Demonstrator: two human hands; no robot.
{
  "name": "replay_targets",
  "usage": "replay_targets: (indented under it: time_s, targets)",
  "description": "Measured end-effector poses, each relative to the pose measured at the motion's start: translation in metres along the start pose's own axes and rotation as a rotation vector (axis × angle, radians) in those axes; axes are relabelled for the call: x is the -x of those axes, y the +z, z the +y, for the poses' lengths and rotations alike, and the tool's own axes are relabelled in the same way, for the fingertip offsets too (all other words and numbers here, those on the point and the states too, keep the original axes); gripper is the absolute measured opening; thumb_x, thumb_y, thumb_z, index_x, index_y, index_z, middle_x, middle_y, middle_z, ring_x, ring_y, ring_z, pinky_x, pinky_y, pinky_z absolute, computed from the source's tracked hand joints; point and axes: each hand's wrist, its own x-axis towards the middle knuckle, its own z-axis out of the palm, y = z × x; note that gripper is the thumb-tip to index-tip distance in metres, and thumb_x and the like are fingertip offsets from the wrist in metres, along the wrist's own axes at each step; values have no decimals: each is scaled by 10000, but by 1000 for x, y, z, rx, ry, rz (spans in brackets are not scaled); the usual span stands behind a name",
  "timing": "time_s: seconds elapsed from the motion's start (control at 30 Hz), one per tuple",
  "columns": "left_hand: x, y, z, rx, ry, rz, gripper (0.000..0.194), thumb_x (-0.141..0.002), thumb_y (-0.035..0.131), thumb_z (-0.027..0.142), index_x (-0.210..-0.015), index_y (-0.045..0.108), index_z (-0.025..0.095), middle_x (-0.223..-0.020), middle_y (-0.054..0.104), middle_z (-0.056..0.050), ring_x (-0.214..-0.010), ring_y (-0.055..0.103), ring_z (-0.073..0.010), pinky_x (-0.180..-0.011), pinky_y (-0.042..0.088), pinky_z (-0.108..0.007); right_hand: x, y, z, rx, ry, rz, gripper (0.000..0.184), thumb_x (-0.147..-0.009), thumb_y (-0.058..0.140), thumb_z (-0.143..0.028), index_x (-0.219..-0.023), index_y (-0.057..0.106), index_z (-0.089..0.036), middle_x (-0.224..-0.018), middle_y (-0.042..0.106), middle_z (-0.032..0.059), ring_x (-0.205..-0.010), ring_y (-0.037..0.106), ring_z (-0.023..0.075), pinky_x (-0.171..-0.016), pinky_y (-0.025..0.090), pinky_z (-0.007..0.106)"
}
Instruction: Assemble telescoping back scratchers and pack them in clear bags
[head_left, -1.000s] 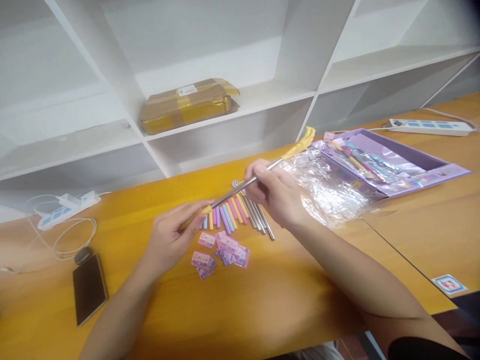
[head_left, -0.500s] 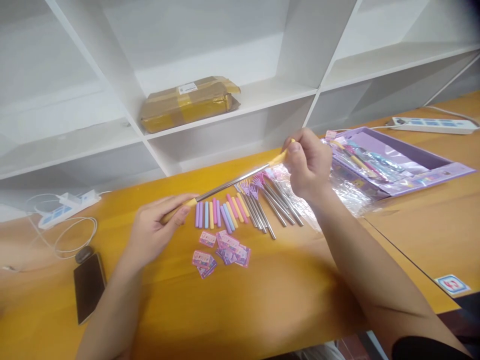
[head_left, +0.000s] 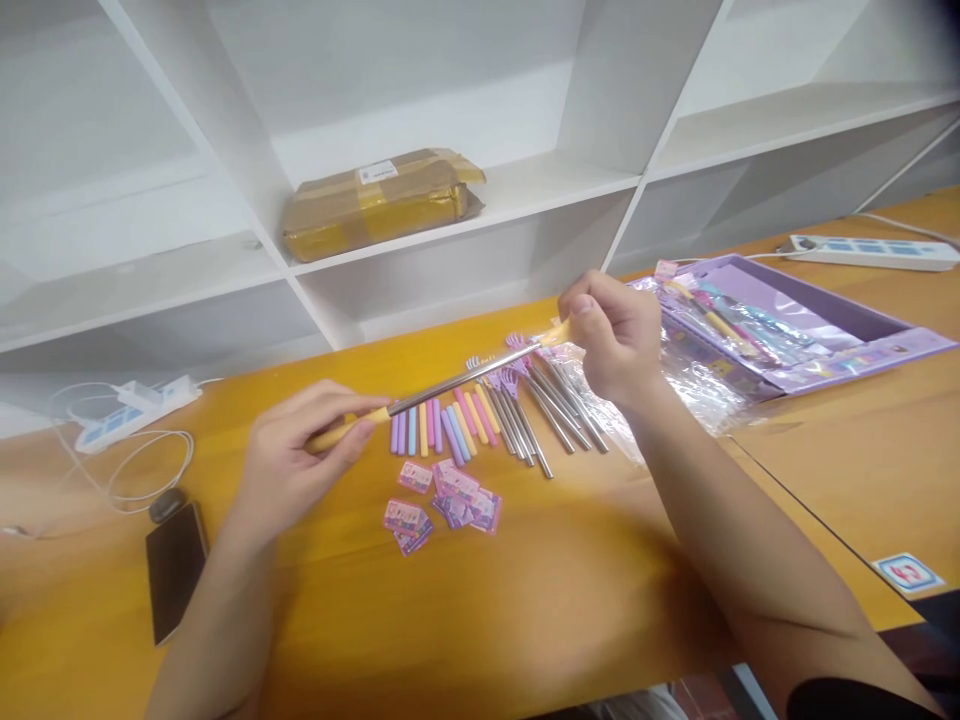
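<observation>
Both hands hold a back scratcher (head_left: 465,375) in the air, a metal rod with yellow ends. My left hand (head_left: 300,450) pinches its yellow handle between thumb and fingers. My right hand (head_left: 615,335) is closed around the yellow claw end and hides most of it. Below the rod lies a row of coloured handle sleeves (head_left: 450,430) in pink, purple, blue and yellow. To their right are several metal rods (head_left: 517,425) with claw heads, some purple. Small printed cards (head_left: 457,490) lie in loose piles nearer me.
Crumpled clear plastic (head_left: 690,390) lies at the right beside an open purple box (head_left: 840,370) with bagged scratchers. A phone (head_left: 176,570) and a power strip (head_left: 139,415) with white cables are at left. Another power strip (head_left: 877,252) stands far right. A taped parcel (head_left: 382,205) sits on the shelf.
My right hand has moved from the metal rod to the claw end, further right. My left hand, still on the handle, has shifted left and slightly down. More metal rods have come into view.
</observation>
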Motion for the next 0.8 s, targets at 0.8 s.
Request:
replay_targets:
  time_s: [0.8]
  targets:
    - [4, 17, 10, 177, -128, 508, 179, -932, 622, 207, -786, 723, 228, -786, 609, -28, -595, 539, -129, -414, 385, -263, 12, 30, -17, 187, 94, 133, 345, -1026, 536, -252, -716, 385, -236, -561, 345, -48, -537, 315, 126, -592, 231, 338]
